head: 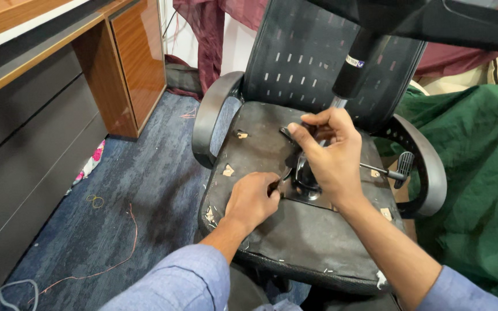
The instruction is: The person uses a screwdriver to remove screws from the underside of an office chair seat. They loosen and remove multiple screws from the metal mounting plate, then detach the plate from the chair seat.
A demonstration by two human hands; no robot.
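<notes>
The office chair [295, 230] lies upturned on the blue carpet [122, 196], its underside facing up, and the metal mechanism plate [306, 187] sits in the middle of that underside. The left hand [253, 200] has its grip closed on something small at the plate's edge — I cannot tell what. The right hand [329, 152] is clamped around the black lever [292, 135] just above the plate. The gas cylinder [353, 69] and base hang over both wrists; if the chair rocks, I'd worry about pinched fingers, or a slip against the plate's edge.
</notes>
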